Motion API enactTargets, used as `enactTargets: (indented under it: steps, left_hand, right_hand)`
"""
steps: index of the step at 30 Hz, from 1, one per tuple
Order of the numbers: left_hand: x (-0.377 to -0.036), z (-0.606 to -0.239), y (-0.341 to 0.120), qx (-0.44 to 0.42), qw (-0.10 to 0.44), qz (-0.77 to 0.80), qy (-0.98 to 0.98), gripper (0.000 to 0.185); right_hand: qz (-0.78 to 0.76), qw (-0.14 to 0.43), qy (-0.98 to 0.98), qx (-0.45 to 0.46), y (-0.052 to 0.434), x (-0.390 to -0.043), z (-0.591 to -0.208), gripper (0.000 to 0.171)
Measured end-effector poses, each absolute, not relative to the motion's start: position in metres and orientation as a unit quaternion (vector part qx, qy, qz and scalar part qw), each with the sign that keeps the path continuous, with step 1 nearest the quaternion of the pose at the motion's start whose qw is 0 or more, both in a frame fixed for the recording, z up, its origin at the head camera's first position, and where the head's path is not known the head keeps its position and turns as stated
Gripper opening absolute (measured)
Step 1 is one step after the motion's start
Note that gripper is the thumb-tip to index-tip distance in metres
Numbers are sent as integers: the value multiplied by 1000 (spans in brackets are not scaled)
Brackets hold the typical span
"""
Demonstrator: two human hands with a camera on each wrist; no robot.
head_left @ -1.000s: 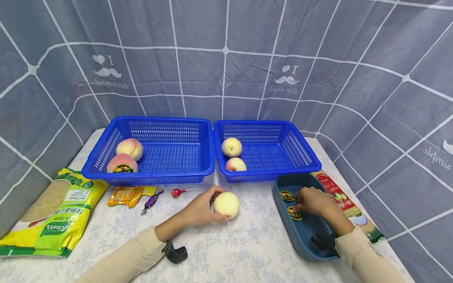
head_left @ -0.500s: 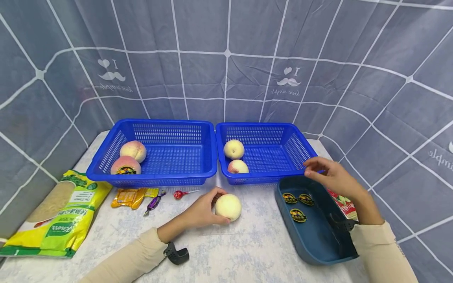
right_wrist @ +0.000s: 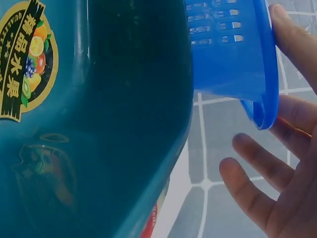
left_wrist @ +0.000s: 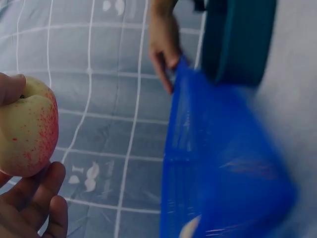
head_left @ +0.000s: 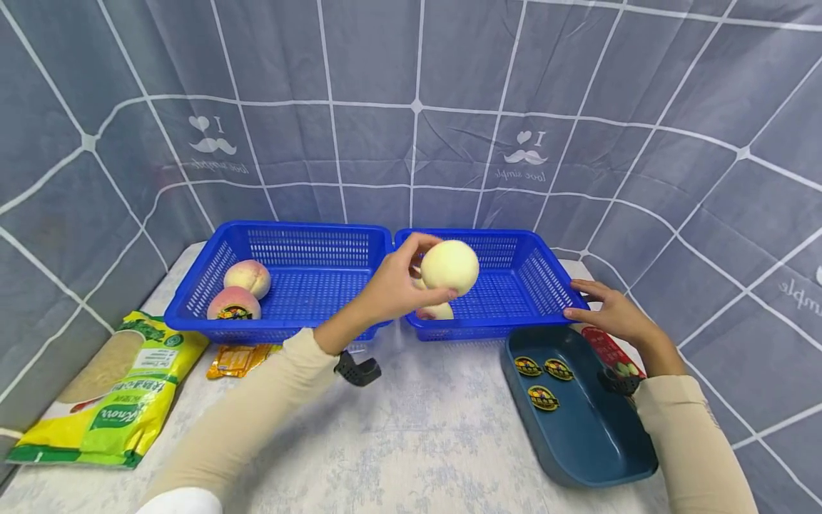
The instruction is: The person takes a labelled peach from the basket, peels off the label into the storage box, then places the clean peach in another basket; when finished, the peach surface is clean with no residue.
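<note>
**Pale peach raised over the right basket, right hand at the basket corner**

Nearest the viewer, a dark teal oval plastic tray [head_left: 581,435] lies on the pale patterned tablecloth [head_left: 417,435], with three round fruit-label stickers [head_left: 543,397] on its floor. At the left edge lies a yellow-green printed food bag [head_left: 109,389], with an orange snack packet [head_left: 236,360] just beyond it. Compared with half a second ago, the left hand [head_left: 392,289] has lifted the pale yellow-pink round peach [head_left: 449,267] off the tablecloth; its fingers are curled round the fruit, which now hangs above the near left part of the right blue slotted plastic basket [head_left: 514,325], over a peach already lying there [head_left: 439,312]. The right hand [head_left: 604,310] has come down from above the tray to the basket's near right corner, fingers spread and lightly touching the rim. This suggests the peach is being carried into that basket while the other hand steadies it. Farther left, the left blue slotted plastic basket [head_left: 302,235] holds two redder peaches [head_left: 247,277], one bearing a sticker. A grey gridded fabric backdrop [head_left: 411,107] closes the scene.
</note>
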State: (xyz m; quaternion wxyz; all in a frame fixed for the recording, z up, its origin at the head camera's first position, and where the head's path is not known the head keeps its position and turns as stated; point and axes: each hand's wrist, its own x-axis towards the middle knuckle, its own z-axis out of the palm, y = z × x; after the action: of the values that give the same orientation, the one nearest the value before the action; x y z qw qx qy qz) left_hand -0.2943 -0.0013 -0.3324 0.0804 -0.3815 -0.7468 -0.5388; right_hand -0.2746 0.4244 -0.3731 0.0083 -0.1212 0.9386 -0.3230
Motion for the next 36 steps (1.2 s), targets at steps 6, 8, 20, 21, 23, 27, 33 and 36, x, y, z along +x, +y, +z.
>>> enactTargets:
  steps: [6, 8, 20, 21, 23, 27, 33, 36]
  left_hand:
    - [-356, -303, 32, -407, 13, -502, -763, 69]
    - [-373, -305, 42, -410, -31, -492, -767, 68]
    - [-409, -344, 80, -381, -189, -379, -822, 61]
    - [-410, -346, 82, -382, -205, -371, -821, 60]
    - [-409, -350, 83, -381, -235, -359, -819, 58]
    - [-405, -355, 83, -333, -313, -379, -805, 55]
    - [-399, -349, 84, -320, -349, -250, -845, 66]
    - [-398, -340, 86, -350, -328, -174, -860, 74]
  right_hand:
    - [-360, 18, 924, -129, 435, -275, -380, 59]
    - [-372, 20, 919, -130, 438, -276, -384, 55]
    - [-400, 6, 906, -134, 450, -282, -394, 55]
    - [-400, 4, 907, -133, 450, -283, -393, 55]
    - [-405, 6, 905, -132, 450, -285, -392, 55]
    - [-413, 17, 902, -121, 450, -286, -390, 55]
    - [-410, 26, 905, -113, 450, -285, -389, 56]
    - [-407, 26, 906, -113, 450, -284, -389, 56]
